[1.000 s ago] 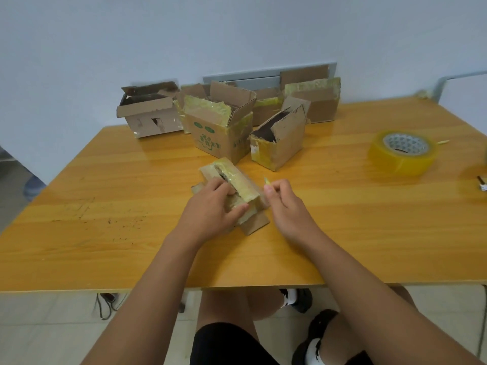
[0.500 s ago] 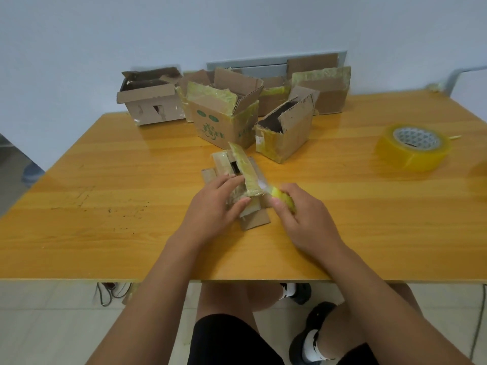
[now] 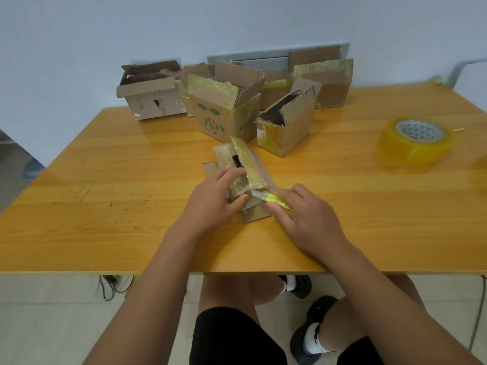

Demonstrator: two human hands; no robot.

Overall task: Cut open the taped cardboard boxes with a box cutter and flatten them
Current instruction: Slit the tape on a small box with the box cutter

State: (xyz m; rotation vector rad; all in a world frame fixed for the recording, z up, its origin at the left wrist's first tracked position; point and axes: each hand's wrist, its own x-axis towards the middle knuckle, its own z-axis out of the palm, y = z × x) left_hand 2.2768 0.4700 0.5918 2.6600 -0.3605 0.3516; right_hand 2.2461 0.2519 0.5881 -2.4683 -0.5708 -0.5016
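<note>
Left hand (image 3: 213, 200) clamps the small cardboard box (image 3: 242, 175) from its left side, fingers curled over the top and thumb under the near end, pinning it to the wooden table (image 3: 105, 206). Right hand (image 3: 303, 214) sits just beside the box's near right corner, thumb and fingers pinching a crumpled strip of yellowish tape (image 3: 274, 200) whose other end meets the box. No box cutter visible in either hand.

The box lies near the table's middle, close to the front edge, with a dark slot open along its taped top. Handling judgement: light, thin corrugated board, it should crush easily once the seams give. The glossy tape layer looks slick and sticky, so hold on bare cardboard sides, not the taped face. The strip may stretch or snap, so pull low and along the seam.

Left to right at the back: an opened box with a torn side (image 3: 150, 96), a box with green print (image 3: 224, 111), an open box with taped corners (image 3: 287, 125), and a taped box against the wall (image 3: 326, 83). Far right, well apart, lies a roll of clear tape (image 3: 416, 139). The back boxes stand just behind the work, leaving little room to push forward; the near side is free.
</note>
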